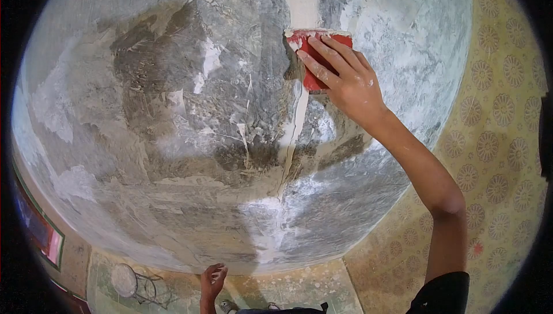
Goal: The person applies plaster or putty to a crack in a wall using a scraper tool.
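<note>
One scraper (311,80), right hand (350,80); edge against wall (190,164), open leftward.

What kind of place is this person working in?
Probably a room indoors being repaired or redecorated. The big grey wall is patchy, with pale filler in a strip; the right hand presses a red scraper against it, and a stool stands below.

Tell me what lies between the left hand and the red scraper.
Only patchy gray wall separates left hand and red scraper, in the head view.
</note>
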The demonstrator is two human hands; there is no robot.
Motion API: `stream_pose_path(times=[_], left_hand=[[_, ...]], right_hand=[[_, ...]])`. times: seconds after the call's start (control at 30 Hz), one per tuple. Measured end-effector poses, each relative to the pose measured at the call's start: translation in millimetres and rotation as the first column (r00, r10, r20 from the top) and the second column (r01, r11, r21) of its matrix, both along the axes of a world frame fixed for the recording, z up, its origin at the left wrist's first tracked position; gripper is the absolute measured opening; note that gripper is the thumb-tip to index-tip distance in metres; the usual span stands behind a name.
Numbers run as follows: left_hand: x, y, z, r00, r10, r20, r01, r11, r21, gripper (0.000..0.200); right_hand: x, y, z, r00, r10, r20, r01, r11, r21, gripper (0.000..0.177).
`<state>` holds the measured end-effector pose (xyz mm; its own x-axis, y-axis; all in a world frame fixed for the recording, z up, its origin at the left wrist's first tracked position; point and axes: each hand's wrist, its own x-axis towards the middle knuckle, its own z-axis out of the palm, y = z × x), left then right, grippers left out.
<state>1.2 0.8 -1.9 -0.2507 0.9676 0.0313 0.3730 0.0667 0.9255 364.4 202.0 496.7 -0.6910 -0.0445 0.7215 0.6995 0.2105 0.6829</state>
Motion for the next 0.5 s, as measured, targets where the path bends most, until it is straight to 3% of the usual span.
stream_pose_path(times=[0.5], left_hand=[[-3,0,-3,0.999,-0.004,0.035,0.006,0.999,-0.047,0.038]], right_hand=[[7,-5,-34,1.000,0.006,0.008,-0.006,0.996,-0.087,0.064]])
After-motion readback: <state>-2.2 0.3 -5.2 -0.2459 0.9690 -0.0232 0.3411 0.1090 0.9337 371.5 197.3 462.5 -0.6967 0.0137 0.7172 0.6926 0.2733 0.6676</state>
